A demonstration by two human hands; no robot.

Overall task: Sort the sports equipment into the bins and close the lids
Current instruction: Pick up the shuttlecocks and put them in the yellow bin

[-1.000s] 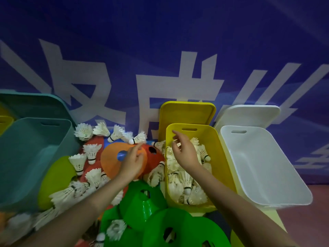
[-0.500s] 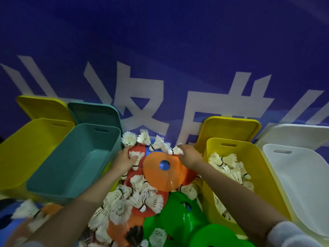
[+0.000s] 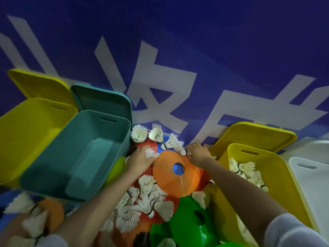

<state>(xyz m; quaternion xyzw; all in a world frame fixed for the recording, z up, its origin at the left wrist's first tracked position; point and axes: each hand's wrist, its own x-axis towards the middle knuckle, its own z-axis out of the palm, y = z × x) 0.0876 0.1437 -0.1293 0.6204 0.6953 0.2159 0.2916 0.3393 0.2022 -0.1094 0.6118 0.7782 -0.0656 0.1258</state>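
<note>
Shuttlecocks fill my fingers again: my left hand point(image 3: 140, 160), off the orange cone point(image 3: 176, 172), now grasps one feathery shuttlecock point(image 3: 151, 153) at its ten o'clock; my right hand point(image 3: 197, 152), back from the yellow bin point(image 3: 252, 154), pinches another shuttlecock point(image 3: 181, 147) at twelve. So both go next into that smooth plastic bin at three o'clock; the teal bin point(image 3: 114, 122) gapes at nine.

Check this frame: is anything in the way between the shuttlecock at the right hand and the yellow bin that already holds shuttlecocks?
Nothing visible blocks it. The right hand touches a shuttlecock at the orange cone's far edge. The yellow bin stands just to its right, its lid propped open behind, shuttlecocks inside, and only its near wall to lift over.
</note>
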